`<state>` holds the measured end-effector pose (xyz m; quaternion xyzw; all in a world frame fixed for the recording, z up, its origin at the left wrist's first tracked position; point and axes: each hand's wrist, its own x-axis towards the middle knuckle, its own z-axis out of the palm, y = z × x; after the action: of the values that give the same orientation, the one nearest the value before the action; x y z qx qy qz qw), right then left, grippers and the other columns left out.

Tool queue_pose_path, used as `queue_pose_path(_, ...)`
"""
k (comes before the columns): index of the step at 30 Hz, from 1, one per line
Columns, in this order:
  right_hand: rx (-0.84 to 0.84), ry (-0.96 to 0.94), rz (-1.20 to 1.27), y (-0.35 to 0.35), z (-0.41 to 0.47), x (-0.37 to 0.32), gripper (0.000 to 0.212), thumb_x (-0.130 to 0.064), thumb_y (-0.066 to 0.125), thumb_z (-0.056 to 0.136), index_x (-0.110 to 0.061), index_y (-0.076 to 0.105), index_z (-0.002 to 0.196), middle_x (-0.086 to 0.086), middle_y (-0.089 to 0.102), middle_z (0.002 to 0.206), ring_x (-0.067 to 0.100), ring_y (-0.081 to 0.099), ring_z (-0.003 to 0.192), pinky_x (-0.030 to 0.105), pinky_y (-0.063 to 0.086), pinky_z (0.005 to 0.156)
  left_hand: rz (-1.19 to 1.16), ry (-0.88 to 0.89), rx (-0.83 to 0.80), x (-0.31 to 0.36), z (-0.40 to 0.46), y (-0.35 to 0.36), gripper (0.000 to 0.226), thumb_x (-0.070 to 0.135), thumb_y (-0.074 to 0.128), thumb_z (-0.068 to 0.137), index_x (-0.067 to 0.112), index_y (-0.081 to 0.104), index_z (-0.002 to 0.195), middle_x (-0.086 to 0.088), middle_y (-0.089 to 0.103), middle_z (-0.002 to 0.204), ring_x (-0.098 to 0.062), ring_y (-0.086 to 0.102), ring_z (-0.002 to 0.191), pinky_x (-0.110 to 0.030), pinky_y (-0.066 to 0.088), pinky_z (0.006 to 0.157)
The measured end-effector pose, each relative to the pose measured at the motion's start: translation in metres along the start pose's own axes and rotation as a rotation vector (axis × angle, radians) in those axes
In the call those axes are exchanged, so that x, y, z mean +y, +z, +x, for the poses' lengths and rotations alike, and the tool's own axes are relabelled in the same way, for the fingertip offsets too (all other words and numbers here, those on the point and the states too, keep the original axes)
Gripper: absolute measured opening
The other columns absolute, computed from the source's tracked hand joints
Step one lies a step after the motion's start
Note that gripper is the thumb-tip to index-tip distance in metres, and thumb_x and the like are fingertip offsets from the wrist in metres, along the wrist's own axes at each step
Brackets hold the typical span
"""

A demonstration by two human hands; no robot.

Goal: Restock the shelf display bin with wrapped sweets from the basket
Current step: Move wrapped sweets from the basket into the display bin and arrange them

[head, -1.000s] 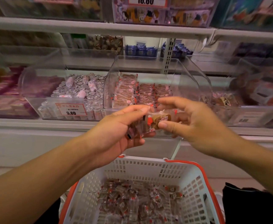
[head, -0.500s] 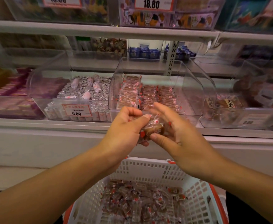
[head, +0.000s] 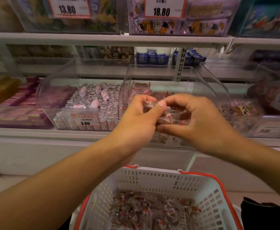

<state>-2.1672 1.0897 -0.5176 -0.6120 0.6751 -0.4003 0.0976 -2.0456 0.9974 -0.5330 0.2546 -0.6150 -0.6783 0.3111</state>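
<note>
A clear plastic display bin stands on the middle shelf, with rows of brown wrapped sweets stacked inside at the back left. In front of the bin's opening my left hand and my right hand meet. Both hold a small bunch of brown sweets in clear wrappers between thumbs and curled fingers. Below, a white basket with a red rim holds a heap of the same wrapped sweets.
A neighbouring clear bin on the left holds silver and pink rolls behind a 9.80 price tag. Another bin sits on the right. The upper shelf carries boxed goods with price tags 13.80 and 18.80. A dark object lies at the lower right.
Both hands have risen from just above the basket toward the bin's opening, carrying the sweets. The fingers have curled tighter round the bunch.
</note>
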Motion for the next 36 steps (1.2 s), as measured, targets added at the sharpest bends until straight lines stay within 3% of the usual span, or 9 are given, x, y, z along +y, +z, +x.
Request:
queue_pose_path(4, -0.054, 0.048, -0.018, -0.016, 0.046, 0.008, 0.032, -0.034, 0.081, 0.074, -0.031, 0.067, 0.102, -0.015, 0.071, 0.086, 0.001, 0.067, 0.076, 0.024, 0.056, 0.064, 0.441, 0.14, -0.049, 0.033, 0.04, -0.016, 0.025, 0.048, 0.045, 0.098, 0.027, 0.054, 0.108, 0.01, 0.071, 0.082, 0.005, 0.066, 0.071, -0.014, 0.05, 0.058)
queue_pose_path(7, -0.046, 0.156, -0.023, -0.021, 0.074, 0.026, 0.027, -0.042, 0.077, 0.068, -0.033, 0.067, 0.091, -0.022, 0.069, 0.084, 0.001, 0.066, 0.071, 0.02, 0.053, 0.058, 0.943, 0.489, 0.031, 0.052, 0.077, -0.049, 0.019, 0.048, 0.056, 0.092, 0.03, 0.059, 0.099, 0.015, 0.064, 0.089, 0.002, 0.06, 0.082, -0.015, 0.049, 0.07)
queue_pose_path(10, -0.199, 0.248, 0.058, -0.022, 0.085, 0.042, 0.03, -0.044, 0.079, 0.062, -0.031, 0.072, 0.088, -0.013, 0.073, 0.08, 0.005, 0.069, 0.067, 0.028, 0.056, 0.066, 1.351, 0.686, -0.244, 0.06, 0.096, -0.075, 0.013, 0.04, 0.069, 0.081, 0.028, 0.068, 0.087, 0.015, 0.065, 0.086, 0.001, 0.061, 0.08, -0.023, 0.053, 0.078)
queue_pose_path(16, -0.496, 0.303, 0.14, -0.028, 0.1, 0.064, 0.026, -0.032, 0.086, 0.067, -0.037, 0.072, 0.088, -0.012, 0.074, 0.076, 0.001, 0.066, 0.056, 0.011, 0.046, 0.05, 1.608, 0.508, -0.602, 0.05, 0.115, -0.068, 0.023, 0.053, 0.075, 0.07, 0.032, 0.072, 0.078, 0.018, 0.065, 0.074, 0.0, 0.057, 0.069, -0.028, 0.052, 0.07)
queue_pose_path(20, -0.612, 0.293, 0.175, -0.032, 0.107, 0.068, 0.03, -0.036, 0.087, 0.066, -0.037, 0.072, 0.092, -0.013, 0.074, 0.075, 0.0, 0.066, 0.058, 0.014, 0.049, 0.053, 1.87, 0.501, -0.545, 0.035, 0.12, -0.063, 0.025, 0.052, 0.073, 0.063, 0.033, 0.064, 0.077, 0.016, 0.06, 0.073, -0.009, 0.058, 0.077, -0.028, 0.034, 0.058)
queue_pose_path(23, -0.676, 0.255, 0.074, -0.018, 0.109, 0.067, 0.031, -0.043, 0.088, 0.065, -0.034, 0.072, 0.09, -0.027, 0.067, 0.069, -0.009, 0.06, 0.055, 0.004, 0.038, 0.046, 2.01, 0.526, -0.488, 0.028, 0.119, -0.054, 0.027, 0.05, 0.07, 0.053, 0.027, 0.063, 0.066, 0.007, 0.06, 0.062, -0.02, 0.06, 0.069, -0.03, 0.044, 0.059)
queue_pose_path(28, -0.568, 0.255, -0.117, 0.01, 0.11, 0.066, 0.044, -0.054, 0.088, 0.051, -0.032, 0.068, 0.084, -0.012, 0.064, 0.071, -0.002, 0.057, 0.06, 0.018, 0.045, 0.049, 2.212, 0.485, -0.444, 0.031, 0.126, -0.046, 0.041, 0.063, 0.071, 0.034, 0.026, 0.055, 0.045, 0.009, 0.052, 0.044, -0.014, 0.057, 0.047, -0.025, 0.037, 0.047)
queue_pose_path(34, -0.457, 0.277, -0.193, 0.029, 0.107, 0.058, 0.048, -0.049, 0.088, 0.046, -0.028, 0.057, 0.076, -0.01, 0.057, 0.077, 0.005, 0.053, 0.068, 0.03, 0.05, 0.054, 2.137, 0.345, -0.494, 0.036, 0.122, -0.049, 0.018, 0.037, 0.077, 0.057, 0.03, 0.061, 0.06, 0.01, 0.06, 0.061, -0.016, 0.063, 0.067, -0.022, 0.006, 0.049)
queue_pose_path(36, -0.449, 0.287, -0.175, 0.03, 0.11, 0.055, 0.05, -0.049, 0.091, 0.044, -0.026, 0.059, 0.074, -0.009, 0.059, 0.074, 0.005, 0.055, 0.066, 0.031, 0.053, 0.055, 1.965, 0.247, -0.524, 0.038, 0.124, -0.056, 0.021, 0.029, 0.075, 0.071, 0.042, 0.065, 0.084, 0.015, 0.064, 0.082, -0.012, 0.061, 0.087, -0.023, 0.032, 0.052)
